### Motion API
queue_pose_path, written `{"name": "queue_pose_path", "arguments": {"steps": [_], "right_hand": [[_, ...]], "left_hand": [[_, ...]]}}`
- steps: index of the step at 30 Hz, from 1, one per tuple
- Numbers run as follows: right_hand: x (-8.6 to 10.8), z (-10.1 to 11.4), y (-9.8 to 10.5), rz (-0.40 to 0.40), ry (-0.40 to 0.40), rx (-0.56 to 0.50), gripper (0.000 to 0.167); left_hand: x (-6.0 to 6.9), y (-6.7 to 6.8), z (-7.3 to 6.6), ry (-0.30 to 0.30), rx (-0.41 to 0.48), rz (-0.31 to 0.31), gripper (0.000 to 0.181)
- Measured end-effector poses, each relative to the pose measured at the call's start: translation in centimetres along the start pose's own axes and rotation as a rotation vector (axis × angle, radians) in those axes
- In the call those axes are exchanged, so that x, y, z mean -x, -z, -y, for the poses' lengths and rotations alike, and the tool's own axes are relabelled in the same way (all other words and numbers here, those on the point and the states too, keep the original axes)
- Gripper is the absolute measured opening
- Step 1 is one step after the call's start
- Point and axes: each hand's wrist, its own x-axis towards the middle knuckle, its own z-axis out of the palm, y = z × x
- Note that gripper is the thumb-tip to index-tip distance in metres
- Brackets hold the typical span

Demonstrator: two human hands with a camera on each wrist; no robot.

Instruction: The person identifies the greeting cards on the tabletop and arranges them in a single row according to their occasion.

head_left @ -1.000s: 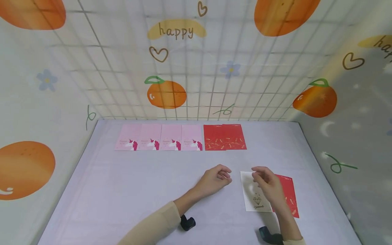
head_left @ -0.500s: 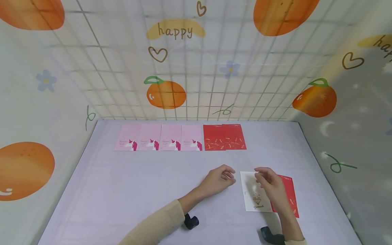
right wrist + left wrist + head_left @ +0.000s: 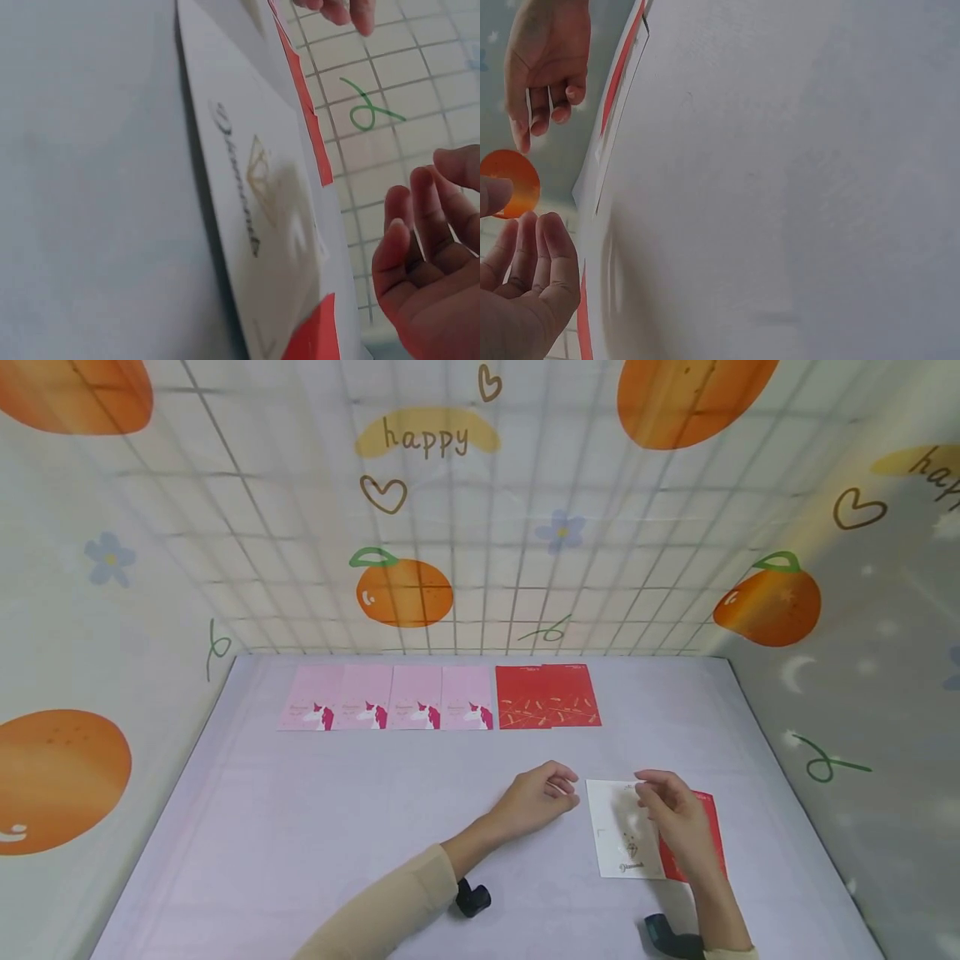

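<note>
My left hand [image 3: 534, 797] hovers over the table left of a white card [image 3: 618, 839], its fingers loosely bent with nothing between them. The card carries a gold diamond drawing and lettering, readable in the right wrist view on the white card [image 3: 255, 187]. My right hand [image 3: 678, 822] hangs above the white card's right side and a red card [image 3: 712, 827] lying beside it, partly hidden by the hand. Its fingers are relaxed and hold nothing. In the left wrist view both the left hand [image 3: 529, 292] and the right hand [image 3: 551, 64] show bare fingers.
Along the table's back edge lie several pink unicorn cards [image 3: 367, 697] in a row, followed by two overlapping red cards [image 3: 547, 697]. A fabric curtain [image 3: 480, 552] with printed oranges encloses the table [image 3: 337, 827]. Dark wrist devices [image 3: 472, 900] sit beneath the forearms.
Both hands have drifted slightly to the right, uncovering more of the white card. The red card beside it now shows less behind the right hand. The back row looks the same.
</note>
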Motion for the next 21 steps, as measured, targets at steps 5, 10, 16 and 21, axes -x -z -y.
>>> {"name": "queue_pose_path", "arguments": {"steps": [5, 10, 16, 21], "right_hand": [[-0.5, -0.6, 1.0, -0.024, -0.024, 0.025, 0.035], [-0.8, -1.1, 2.0, -0.053, -0.043, 0.062, 0.037], [-1.0, -1.4, 3.7, -0.075, -0.101, 0.093, 0.044], [-1.1, -2.1, 5.2, -0.100, -0.132, 0.096, 0.046]], "left_hand": [[-0.8, -0.4, -0.3, 0.001, -0.016, 0.008, 0.029], [-1.8, -1.1, -0.7, -0.005, -0.037, 0.016, 0.028], [-3.3, -2.1, -1.1, -0.045, -0.057, 0.055, 0.029], [-4.5, -3.5, -1.7, -0.041, -0.081, 0.068, 0.030]]}}
